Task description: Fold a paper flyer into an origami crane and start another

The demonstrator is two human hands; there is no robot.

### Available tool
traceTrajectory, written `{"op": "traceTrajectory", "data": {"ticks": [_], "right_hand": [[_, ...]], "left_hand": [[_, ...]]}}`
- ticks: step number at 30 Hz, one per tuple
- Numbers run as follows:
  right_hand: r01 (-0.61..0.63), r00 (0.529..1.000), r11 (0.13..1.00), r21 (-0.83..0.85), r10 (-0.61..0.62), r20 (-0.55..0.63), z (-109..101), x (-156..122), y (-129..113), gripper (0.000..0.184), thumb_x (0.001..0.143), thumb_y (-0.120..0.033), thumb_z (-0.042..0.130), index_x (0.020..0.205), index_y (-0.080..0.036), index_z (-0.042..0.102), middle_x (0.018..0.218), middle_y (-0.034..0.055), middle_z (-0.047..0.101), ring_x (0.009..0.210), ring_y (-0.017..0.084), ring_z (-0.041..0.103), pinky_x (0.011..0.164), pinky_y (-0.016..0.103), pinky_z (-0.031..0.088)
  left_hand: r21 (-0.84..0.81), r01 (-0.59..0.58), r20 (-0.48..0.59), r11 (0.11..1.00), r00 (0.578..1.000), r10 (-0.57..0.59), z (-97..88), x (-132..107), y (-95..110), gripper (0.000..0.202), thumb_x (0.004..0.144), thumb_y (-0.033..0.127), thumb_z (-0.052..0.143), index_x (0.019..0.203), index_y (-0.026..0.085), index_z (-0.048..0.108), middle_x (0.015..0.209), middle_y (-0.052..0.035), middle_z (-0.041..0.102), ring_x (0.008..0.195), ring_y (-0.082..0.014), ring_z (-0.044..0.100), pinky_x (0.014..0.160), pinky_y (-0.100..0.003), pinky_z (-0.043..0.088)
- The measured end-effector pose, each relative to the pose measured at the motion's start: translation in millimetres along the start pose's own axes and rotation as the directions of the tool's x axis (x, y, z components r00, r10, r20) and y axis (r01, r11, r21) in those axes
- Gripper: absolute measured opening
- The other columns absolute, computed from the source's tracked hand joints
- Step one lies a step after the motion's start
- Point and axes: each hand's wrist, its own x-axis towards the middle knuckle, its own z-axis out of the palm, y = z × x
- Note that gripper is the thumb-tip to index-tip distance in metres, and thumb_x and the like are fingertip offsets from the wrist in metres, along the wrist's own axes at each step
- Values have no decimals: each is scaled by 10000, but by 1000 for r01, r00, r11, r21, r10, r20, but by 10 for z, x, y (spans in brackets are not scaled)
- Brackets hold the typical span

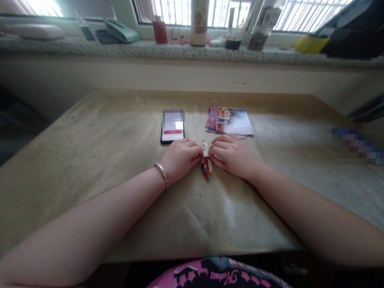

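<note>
A small folded paper piece (206,168), printed in red, white and dark blue with pointed ends, is held between my two hands over the table. My left hand (183,158) pinches its left side; a silver bangle circles that wrist. From the other side, my right hand (232,155) pinches the paper near its middle, fingers curled. The fingertips cover part of the folds at the centre. Just beyond my left hand lies a phone (173,127) with its screen lit. A stack of printed flyers (229,121) rests past my right hand.
The table (90,160) has a tan cover and meets the wall at the back. On the stone windowsill (168,52) stand a red bottle (160,30), a tall cream bottle (199,22), a yellow object (312,44) and other items. A blurred object (358,144) is at the right.
</note>
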Motion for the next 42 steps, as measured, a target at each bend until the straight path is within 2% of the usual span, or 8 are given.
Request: {"op": "traceTrajectory", "data": {"ticks": [6, 11, 20, 23, 28, 34, 37, 42], "right_hand": [[-122, 992, 991, 50, 122, 13, 26, 27, -71, 125, 846, -226, 548, 839, -184, 665, 901, 74, 681, 943, 232, 552, 844, 364, 415], [-84, 996, 992, 99, 84, 1, 30, 45, -68, 142, 842, -209, 548, 873, -179, 683, 1038, 90, 653, 959, 227, 529, 857, 361, 430], [-204, 979, 934, 295, 195, 61, 95, 43, 0, 82, 810, -196, 551, 771, -175, 619, 959, 90, 656, 936, 220, 566, 869, 352, 426], [-285, 957, 889, 359, 286, 53, 109, 58, 7, 144, 845, -245, 538, 728, -186, 599, 818, 60, 648, 818, 195, 573, 783, 326, 422], [-449, 882, 796, 405, 468, 59, 157, 90, 0, 174, 818, -283, 600, 667, -199, 586, 693, 22, 622, 680, 164, 537, 670, 294, 388], [-484, 859, 774, 409, 510, 52, 190, 117, -14, 160, 775, -251, 635, 631, -198, 589, 702, 28, 644, 695, 168, 542, 683, 302, 391], [-461, 870, 787, 409, 491, 36, 203, 111, -8, 175, 778, -252, 629, 621, -198, 574, 694, 25, 637, 692, 165, 541, 685, 302, 394], [-448, 876, 794, 412, 482, 25, 215, 93, 6, 167, 786, -248, 615, 633, -202, 564, 709, 24, 637, 699, 166, 545, 690, 303, 401]], "left_hand": [[32, -27, -34, 999, 999, 28, 2, 12, 6, 99, 850, 241, 607, 807, 174, 667, 795, -29, 682, 776, -183, 605, 717, -296, 459], [6, -40, -26, 999, 999, 40, -12, 16, 38, 157, 873, 275, 581, 801, 167, 671, 843, -42, 699, 795, -184, 610, 738, -306, 467], [-158, 78, 0, 984, 997, -79, 36, 52, 13, 126, 860, 211, 576, 860, 149, 685, 970, -62, 704, 900, -189, 608, 864, -333, 479], [-181, 117, 19, 977, 993, -116, 52, 71, 7, 106, 845, 207, 590, 823, 156, 680, 946, -56, 703, 891, -192, 605, 854, -333, 473], [-183, 214, 49, 960, 977, -208, 49, 91, 32, 120, 818, 247, 624, 760, 152, 669, 797, -47, 669, 803, -185, 587, 773, -312, 455], [-212, 323, 45, 923, 946, -321, 30, 93, 51, 135, 796, 295, 671, 779, 162, 666, 765, -22, 654, 725, -158, 578, 689, -274, 430], [-173, 287, 37, 942, 958, -285, 13, 63, 43, 152, 816, 327, 658, 796, 176, 663, 752, -14, 653, 700, -153, 582, 642, -258, 416], [-136, 124, 38, 983, 992, -120, -5, -5, -14, 102, 869, 273, 593, 897, 210, 668, 819, -5, 688, 723, -142, 621, 650, -239, 438]]}}
